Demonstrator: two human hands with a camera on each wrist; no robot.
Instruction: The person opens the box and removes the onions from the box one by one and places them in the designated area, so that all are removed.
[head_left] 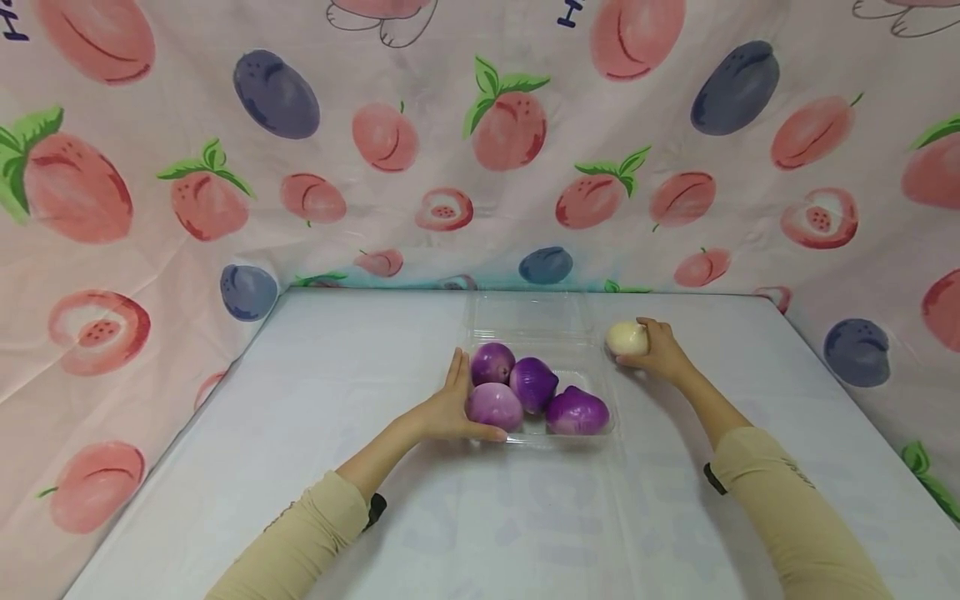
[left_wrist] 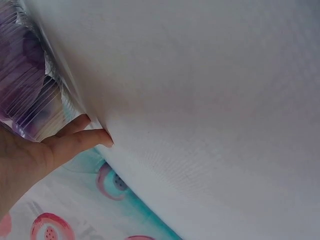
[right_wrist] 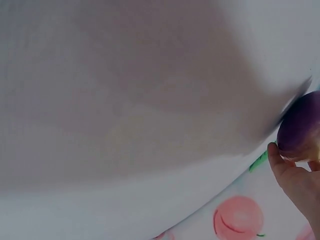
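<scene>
A clear plastic clamshell box (head_left: 536,427) stands on the table with its lid (head_left: 528,315) folded back behind it. Inside lie several purple onions (head_left: 577,412), the pair at the left end close to my left hand (head_left: 448,410). That hand rests against the box's left side, fingers fairly straight along the wall and thumb at the front corner. To the right of the box, my right hand (head_left: 660,350) holds another onion (head_left: 626,338), pale on the side facing the head camera. In the right wrist view this onion (right_wrist: 300,125) shows a purple side, cut by the frame edge.
A white cloth covers the table (head_left: 360,333). Behind and at both sides hangs a pink fabric backdrop (head_left: 420,50) printed with peaches and blue fruit; it meets the table's back edge just behind the lid.
</scene>
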